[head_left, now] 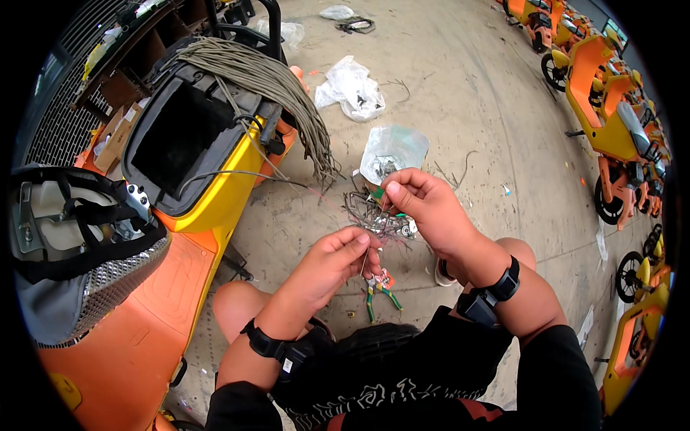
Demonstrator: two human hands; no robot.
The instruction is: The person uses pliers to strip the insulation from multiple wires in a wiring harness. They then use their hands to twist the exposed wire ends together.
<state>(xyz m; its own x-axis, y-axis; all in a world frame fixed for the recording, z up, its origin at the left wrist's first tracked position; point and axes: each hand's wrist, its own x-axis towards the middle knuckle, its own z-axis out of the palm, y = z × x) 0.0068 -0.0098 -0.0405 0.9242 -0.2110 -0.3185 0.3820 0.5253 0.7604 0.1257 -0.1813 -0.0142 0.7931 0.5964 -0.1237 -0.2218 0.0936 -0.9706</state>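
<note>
My left hand (338,258) is closed in a pinch on a thin wire (365,262), low in the middle of the view. My right hand (420,205) is higher and to the right, thumb and forefinger pinched on what looks like the same fine wire, though it is hard to follow. Beneath them on the concrete lie a tangle of dark wire scraps (359,212), green-handled pliers (370,298) and a small red-and-white item (386,280). An open plastic bag (395,147) with small contents stands just beyond my right hand.
An orange-yellow vehicle body (129,302) with a dark open box (180,136) fills the left, carrying bundled grey cables (251,79) and a padded seat-like part (79,237). A white plastic bag (348,86) lies farther off. Rows of orange-yellow scooters (596,108) line the right.
</note>
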